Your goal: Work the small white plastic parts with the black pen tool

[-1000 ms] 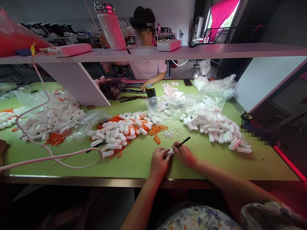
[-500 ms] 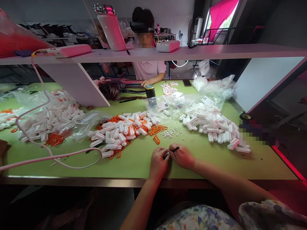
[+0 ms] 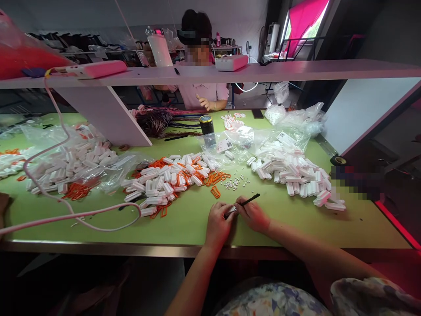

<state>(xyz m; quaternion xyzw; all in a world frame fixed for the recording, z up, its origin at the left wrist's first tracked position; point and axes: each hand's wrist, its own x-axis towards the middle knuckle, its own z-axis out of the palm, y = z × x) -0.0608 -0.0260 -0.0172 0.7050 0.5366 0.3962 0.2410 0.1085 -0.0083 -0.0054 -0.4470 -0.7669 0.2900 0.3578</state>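
Observation:
Close together near the table's front edge, both hands work on one spot. In the fingers of my left hand [image 3: 219, 219] is a small white piece [image 3: 232, 210], mostly covered by the fingertips. My right hand [image 3: 253, 215] is closed on a thin black stick-like tool [image 3: 250, 199], whose end sticks out up and to the right; its tip at the white piece is hidden. Just beyond the hands lie tiny white pegs [image 3: 233, 183] and an orange rectangular frame [image 3: 215, 192]. A heap of white plastic pieces [image 3: 158, 186] mixed with orange frames is to the left.
Another white heap [image 3: 296, 173] lies right, beside clear bags [image 3: 223, 147]. A black can [image 3: 206, 126] stands farther back. A pink-white cable [image 3: 98, 228] loops across the left side. A shelf [image 3: 197, 75] spans above the table; a co-worker's hand [image 3: 204, 102] is behind it.
My right hand has shifted slightly right, and more of the black tool now shows. The white piece is more visible. The co-worker opposite has raised a hand from the table; the white bottle-shaped object has moved back.

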